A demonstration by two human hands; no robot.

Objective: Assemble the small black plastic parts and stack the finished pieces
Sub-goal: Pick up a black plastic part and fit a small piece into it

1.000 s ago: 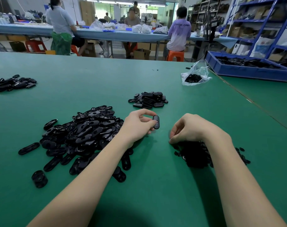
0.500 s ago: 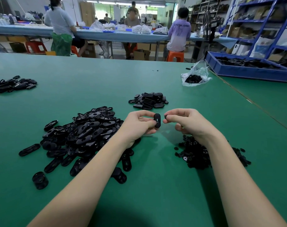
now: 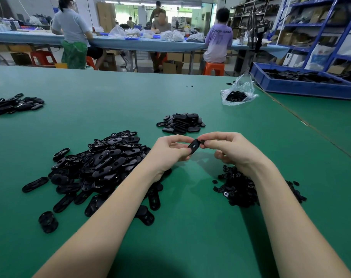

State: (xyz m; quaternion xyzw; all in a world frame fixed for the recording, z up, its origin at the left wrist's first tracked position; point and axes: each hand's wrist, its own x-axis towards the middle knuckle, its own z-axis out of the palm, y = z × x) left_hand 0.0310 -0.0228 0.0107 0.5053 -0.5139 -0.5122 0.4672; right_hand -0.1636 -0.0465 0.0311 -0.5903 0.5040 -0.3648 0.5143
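Holding the oval (image 3: 194, 148) tilted, the left hand (image 3: 170, 152) meets the right hand (image 3: 228, 147), which pinches a tiny plug (image 3: 202, 141) at its top end.

You've got a matt green bench (image 3: 190, 227) under your arms, smooth like a rubbery mat. On your left, the heap of oval pieces (image 3: 102, 165) is glossy black plastic, catching the ceiling light on their flat faces. The oval piece (image 3: 193, 148) between your fingers (image 3: 178, 152) shows the same sheen. On your right, the small parts (image 3: 240, 187) look duller black plastic. Farther off, a crinkled clear plastic bag (image 3: 238, 91) shines, and the blue tray (image 3: 303, 87) looks like smooth hard plastic.
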